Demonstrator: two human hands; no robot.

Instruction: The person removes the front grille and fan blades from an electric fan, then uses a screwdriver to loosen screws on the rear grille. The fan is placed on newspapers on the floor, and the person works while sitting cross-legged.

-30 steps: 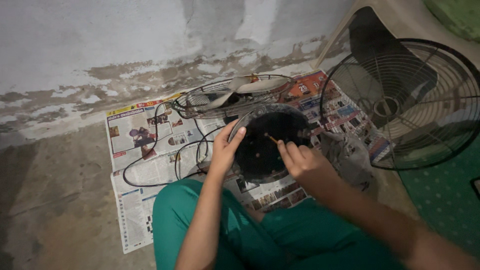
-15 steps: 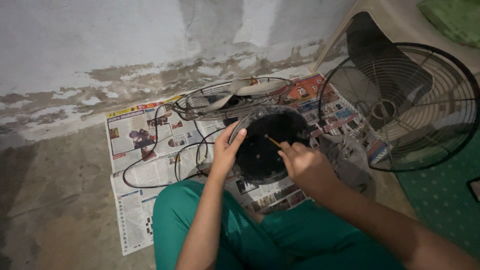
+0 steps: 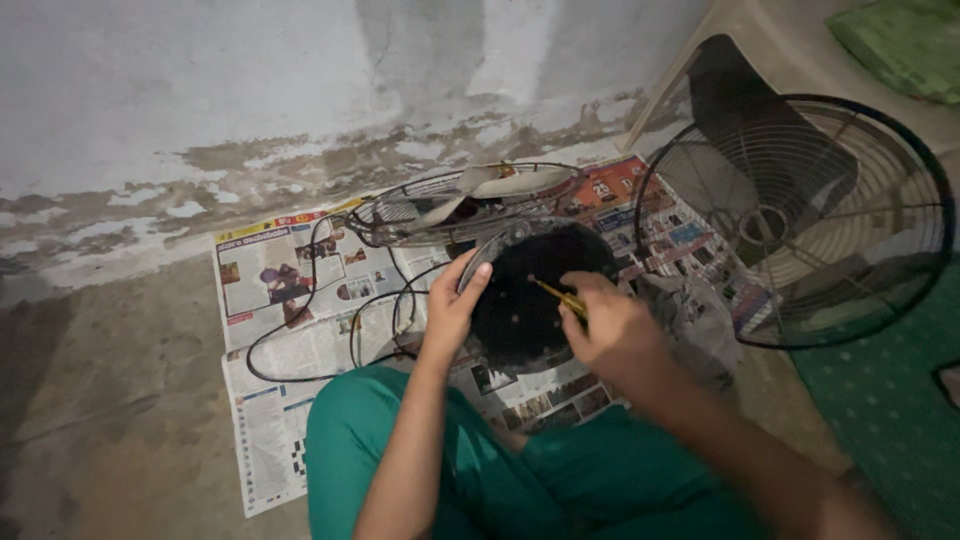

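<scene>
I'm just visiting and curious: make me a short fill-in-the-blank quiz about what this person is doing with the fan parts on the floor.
1. The right hand holds a thin yellow-handled ____ against the round black fan base.
2. The left hand grips the base's ____ edge.
3. The fan parts lie on sheets of ____ spread over the floor.
4. The loose wire grille stands on the ____ side of the picture.

Missing words: screwdriver; left; newspaper; right
</scene>
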